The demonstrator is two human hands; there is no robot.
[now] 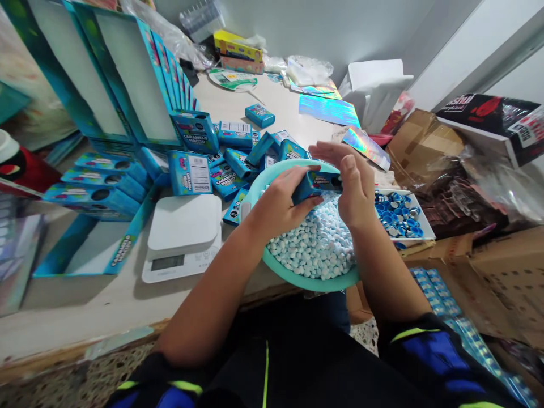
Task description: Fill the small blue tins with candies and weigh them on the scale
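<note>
My left hand (278, 198) is shut on a small turquoise candy box (317, 184), which it holds above a turquoise plastic basin (310, 281). My right hand (352, 184) stands beside the box's far end, its fingers spread and reaching over the box without gripping it. The basin is heaped with small pale blue-and-white candies (314, 241), just below both hands. Many similar boxes (189, 173) lie scattered on the table left of the basin.
A white digital kitchen scale (182, 232) stands left of the basin. To the right, a white tray (420, 224) holds blue-and-silver bottle caps. Turquoise display cartons (127, 85) rise at the back left. Cardboard boxes (501, 277) and plastic-wrapped packs crowd the right side.
</note>
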